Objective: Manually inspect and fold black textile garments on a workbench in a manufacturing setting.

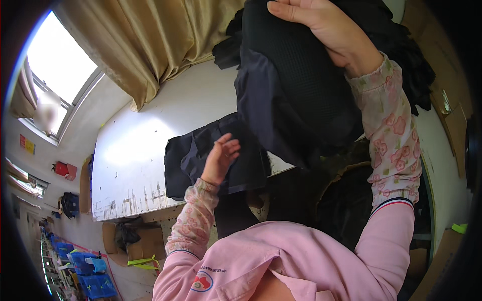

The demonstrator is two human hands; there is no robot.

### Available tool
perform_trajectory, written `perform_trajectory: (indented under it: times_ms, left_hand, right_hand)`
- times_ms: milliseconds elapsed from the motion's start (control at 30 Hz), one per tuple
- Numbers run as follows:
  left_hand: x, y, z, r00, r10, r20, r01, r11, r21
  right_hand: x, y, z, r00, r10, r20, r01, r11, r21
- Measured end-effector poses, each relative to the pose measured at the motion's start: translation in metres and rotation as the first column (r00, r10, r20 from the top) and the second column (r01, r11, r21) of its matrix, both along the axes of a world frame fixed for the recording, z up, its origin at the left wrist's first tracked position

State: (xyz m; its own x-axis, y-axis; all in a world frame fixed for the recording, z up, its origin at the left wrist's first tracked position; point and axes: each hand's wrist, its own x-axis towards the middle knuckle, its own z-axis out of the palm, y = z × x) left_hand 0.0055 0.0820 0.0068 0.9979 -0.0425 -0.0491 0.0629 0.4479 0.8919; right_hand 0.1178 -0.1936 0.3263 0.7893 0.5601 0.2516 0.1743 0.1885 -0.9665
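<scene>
High at the right, my right hand [334, 30] grips the upper part of a large black mesh fabric piece [306, 85], its thumb lying across the edge. The piece hangs down over the table's front, with a smooth dark navy layer [258, 100] along its left side. My left hand [220, 159] holds nothing; its fingers are loosely bent and apart. Beneath it, flat dark fabric pieces [186, 173] lie on the white table [123, 173] near the front edge.
More black fabric [411, 65] is heaped at the far right. A gold curtain [145, 45] hangs over the table's back edge. Cardboard boxes [143, 251] stand below the table at left, and a dark round-rimmed opening [346, 200] shows below right. Blue bins [83, 263] line the lower left.
</scene>
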Motion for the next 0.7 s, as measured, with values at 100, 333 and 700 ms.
perform_trajectory:
  times_ms: [100,333,700]
  left_hand:
    - [-0.011,-0.046,-0.026,0.983,-0.171,-0.062,0.159,0.974,-0.164]
    - [0.017,-0.103,-0.024,0.909,-0.342,0.24,0.417,0.715,-0.562]
    - [0.036,-0.05,0.155,0.157,-0.226,0.961,0.762,0.647,0.027]
  right_hand:
    - [-0.001,0.015,0.005,0.993,0.074,-0.094,-0.056,0.982,0.182]
    - [0.01,0.041,0.001,0.953,0.279,-0.115,-0.22,0.904,0.368]
    - [0.106,0.031,-0.262,0.903,-0.06,0.426,0.227,0.908,-0.353]
